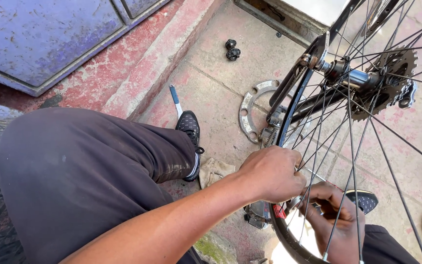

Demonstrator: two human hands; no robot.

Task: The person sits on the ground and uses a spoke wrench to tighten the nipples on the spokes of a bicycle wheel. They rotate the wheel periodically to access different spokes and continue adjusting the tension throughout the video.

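**Both hands at the wheel rim**

The left hand point(272, 173) closes its grip on the black spoked bicycle wheel rim point(289, 239) at its near edge; the right hand point(335, 215), behind the spokes, has curled fingers, hold unclear. Beyond the rim lies a grey metal ring point(247, 110); farther, two black nuts point(232, 50).

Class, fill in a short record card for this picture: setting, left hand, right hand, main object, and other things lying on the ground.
Setting: tiled ground beside a red step and a purple metal door
Left hand: closed at the bicycle wheel rim
Right hand: behind the spokes, fingers curled; what it holds cannot be told
Main object: spoked bicycle wheel with toothed sprocket at the hub
On the ground: metal ring with holes, blue-handled tool, two small black parts, cloth
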